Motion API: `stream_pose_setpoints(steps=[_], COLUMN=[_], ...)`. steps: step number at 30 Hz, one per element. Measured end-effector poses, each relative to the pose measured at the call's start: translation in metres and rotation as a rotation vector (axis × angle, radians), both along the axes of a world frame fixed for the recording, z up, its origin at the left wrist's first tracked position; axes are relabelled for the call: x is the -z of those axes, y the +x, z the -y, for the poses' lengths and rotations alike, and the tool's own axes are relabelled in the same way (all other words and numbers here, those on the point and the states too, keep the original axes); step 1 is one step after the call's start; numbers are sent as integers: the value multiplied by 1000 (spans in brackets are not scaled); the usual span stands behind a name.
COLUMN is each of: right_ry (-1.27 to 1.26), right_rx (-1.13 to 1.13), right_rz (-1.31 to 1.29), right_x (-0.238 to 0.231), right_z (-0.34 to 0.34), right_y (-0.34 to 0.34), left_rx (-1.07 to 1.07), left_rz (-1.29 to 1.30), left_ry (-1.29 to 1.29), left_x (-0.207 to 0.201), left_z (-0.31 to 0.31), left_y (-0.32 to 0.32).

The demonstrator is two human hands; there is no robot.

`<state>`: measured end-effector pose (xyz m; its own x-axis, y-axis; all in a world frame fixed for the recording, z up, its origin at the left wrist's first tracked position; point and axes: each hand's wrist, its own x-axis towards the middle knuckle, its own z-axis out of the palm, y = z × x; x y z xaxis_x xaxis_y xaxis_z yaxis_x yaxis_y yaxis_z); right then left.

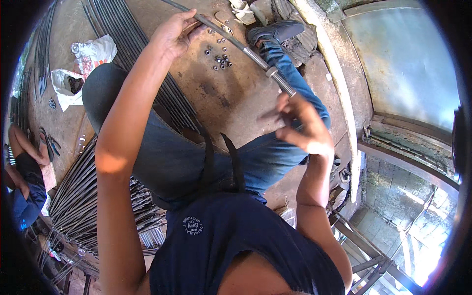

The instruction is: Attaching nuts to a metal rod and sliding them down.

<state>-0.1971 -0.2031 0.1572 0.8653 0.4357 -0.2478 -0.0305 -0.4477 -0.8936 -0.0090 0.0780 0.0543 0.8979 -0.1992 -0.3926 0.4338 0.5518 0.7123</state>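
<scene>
A dark metal rod (222, 32) slants down to the right across my view, with a bright threaded end. My left hand (172, 37) grips it near the top between thumb and fingers. Partway along the thread sits a nut (271, 72). My right hand (307, 125) is by the tip of the threaded end, its fingers smeared by motion; whether they touch the rod is unclear. Below the rod, several loose nuts (222, 62) lie scattered on the floor between my legs.
Long dark rods (132, 37) lie beside my left leg, and a large bundle of rods (81, 191) fans out at the left. A white sack (66, 86) stands near my left knee. Another person (29, 172) sits at far left. A pale pole (339, 93) runs along the right.
</scene>
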Motion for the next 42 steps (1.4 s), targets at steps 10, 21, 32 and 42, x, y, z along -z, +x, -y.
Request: stream_pose_setpoints(steps=[10, 21, 32, 42], right_ry=[552, 35, -753, -717], right_rx=[287, 84, 313, 260], right_rz=[269, -370, 44, -42], right_x=[3, 85, 381, 431], right_z=[-22, 1, -51, -76], right_y=[16, 47, 153, 138], left_rx=[-20, -38, -12, -46], left_rz=[-11, 50, 28, -77], left_ry=[-4, -55, -90, -60], left_x=[-2, 21, 21, -17], left_z=[8, -15, -2, 7], left_y=[2, 8, 17, 0])
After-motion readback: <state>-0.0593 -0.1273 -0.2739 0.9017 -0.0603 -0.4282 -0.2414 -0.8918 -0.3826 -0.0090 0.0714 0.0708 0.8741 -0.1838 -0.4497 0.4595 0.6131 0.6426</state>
